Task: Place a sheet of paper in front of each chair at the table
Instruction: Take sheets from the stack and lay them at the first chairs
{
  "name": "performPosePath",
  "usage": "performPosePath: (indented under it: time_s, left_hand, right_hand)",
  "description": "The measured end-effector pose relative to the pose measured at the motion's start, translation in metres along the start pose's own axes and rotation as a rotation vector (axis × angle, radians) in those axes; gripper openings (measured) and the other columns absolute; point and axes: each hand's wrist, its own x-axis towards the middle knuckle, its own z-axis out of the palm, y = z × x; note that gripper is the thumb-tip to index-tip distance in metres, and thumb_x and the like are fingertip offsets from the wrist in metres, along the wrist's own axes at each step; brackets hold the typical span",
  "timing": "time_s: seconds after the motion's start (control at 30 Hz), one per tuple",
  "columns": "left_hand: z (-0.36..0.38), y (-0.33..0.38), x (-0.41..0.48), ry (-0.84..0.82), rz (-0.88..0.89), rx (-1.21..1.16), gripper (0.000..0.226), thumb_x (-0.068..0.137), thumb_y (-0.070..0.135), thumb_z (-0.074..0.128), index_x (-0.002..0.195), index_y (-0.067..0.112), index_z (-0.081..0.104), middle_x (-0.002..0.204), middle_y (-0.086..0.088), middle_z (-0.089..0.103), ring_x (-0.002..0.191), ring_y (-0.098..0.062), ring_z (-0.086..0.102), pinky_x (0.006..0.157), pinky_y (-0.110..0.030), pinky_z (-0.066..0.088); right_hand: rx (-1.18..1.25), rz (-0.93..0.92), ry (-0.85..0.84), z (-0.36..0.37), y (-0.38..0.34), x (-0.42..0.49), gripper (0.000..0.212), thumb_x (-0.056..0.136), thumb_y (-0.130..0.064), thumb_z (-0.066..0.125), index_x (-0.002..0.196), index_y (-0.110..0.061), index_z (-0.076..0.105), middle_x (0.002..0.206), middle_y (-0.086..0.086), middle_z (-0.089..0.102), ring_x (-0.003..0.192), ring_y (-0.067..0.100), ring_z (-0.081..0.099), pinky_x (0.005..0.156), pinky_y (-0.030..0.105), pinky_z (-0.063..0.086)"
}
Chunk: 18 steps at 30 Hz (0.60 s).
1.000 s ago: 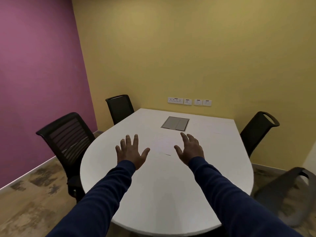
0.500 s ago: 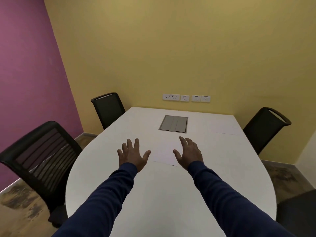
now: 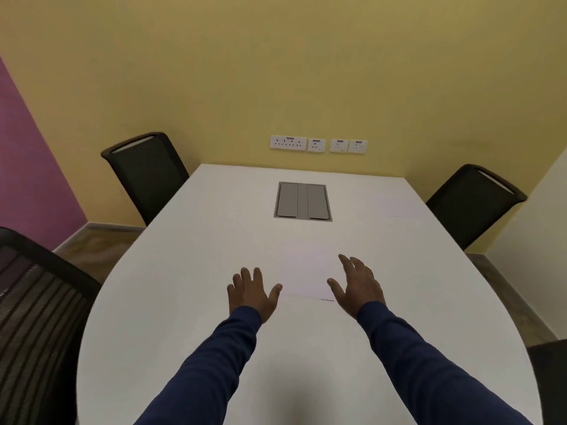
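Note:
A white sheet of paper [image 3: 306, 268] lies flat in the middle of the white table [image 3: 171, 302]. My left hand [image 3: 253, 294] hovers open at the sheet's near left corner, palm down. My right hand [image 3: 357, 285] is open at the sheet's near right edge, fingers spread. Another sheet [image 3: 399, 207] lies at the far right, in front of the far right chair [image 3: 472, 200]. Black chairs stand at the far left [image 3: 147, 176] and near left [image 3: 33, 326]. A dark chair seat [image 3: 549, 372] shows at the near right edge.
A grey cable hatch [image 3: 302, 201] is set into the table's far middle. Wall sockets [image 3: 317, 144] sit on the yellow wall behind. A purple wall is at the left, and floor strips run along both sides of the table.
The view has moved closer over the table and centred on it. Both hands have slid forward to either side of the middle sheet.

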Motion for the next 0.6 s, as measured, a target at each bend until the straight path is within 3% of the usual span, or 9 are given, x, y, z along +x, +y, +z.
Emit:
performPosePath:
  time_s: [0.27,0.6]
  left_hand:
    - [0.057,-0.012,0.049,-0.159,0.011,-0.032,0.07,0.094,0.067,0.028,0.141,0.017,0.04,0.138,-0.006,0.041,0.124,-0.026,0.038,0.101,-0.036,0.035]
    - [0.11,0.018,0.108,-0.356,-0.166,-0.29,0.065,0.095,0.057,0.046,0.142,0.013,0.038,0.139,-0.008,0.04,0.13,-0.027,0.042,0.102,-0.039,0.041]
  right_hand:
    - [-0.025,0.106,-0.134,0.059,0.011,0.029,0.07,0.095,-0.053,0.049,0.155,-0.03,0.021,0.161,0.003,0.025,0.146,0.023,0.027,0.112,0.04,0.034]
    - [0.006,0.111,-0.289,0.124,0.037,0.089,0.067,0.097,-0.051,0.047,0.154,-0.028,0.024,0.163,0.002,0.02,0.148,0.021,0.023,0.114,0.037,0.03]
